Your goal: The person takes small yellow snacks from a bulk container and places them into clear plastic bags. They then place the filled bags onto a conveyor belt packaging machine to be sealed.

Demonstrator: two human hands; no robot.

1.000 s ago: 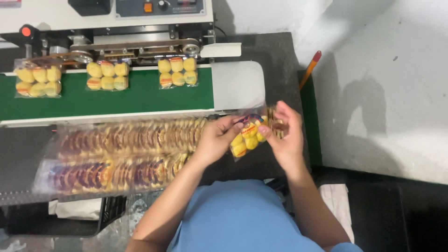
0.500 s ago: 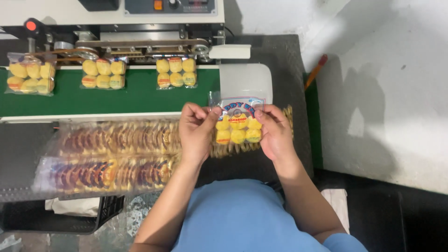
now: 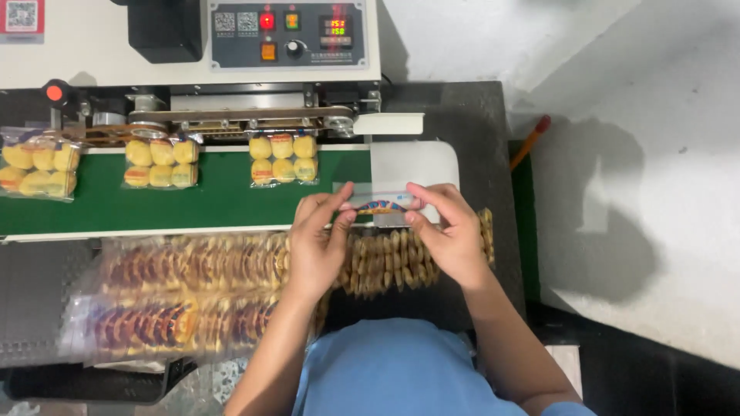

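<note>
On the green conveyor belt (image 3: pixel 231 202), three sealed clear packets of yellow cakes lie in a row. The first packet (image 3: pixel 38 169) lies at the belt's far left end, the second packet (image 3: pixel 162 163) further along, and the third packet (image 3: pixel 283 159) right of the belt's middle, all against its far edge under the sealing machine (image 3: pixel 193 46). Below the belt's near edge lies a long stack of flat empty bags (image 3: pixel 185 289), overlapping in two rows on the dark surface (image 3: pixel 470 108).

The left hand (image 3: pixel 317 245) is at the belt's near edge, towards its right end, its fingers (image 3: pixel 339 202) pinching the left edge of a small clear packet (image 3: pixel 381 204). The right hand (image 3: pixel 449 235), just off the belt's right end, pinches the packet's right edge. The packet is held taut between both hands, above the white plate (image 3: pixel 412 166) at the belt's right end. Well right of the belt, a pencil (image 3: pixel 529 142) leans on the dark surface's edge.
</note>
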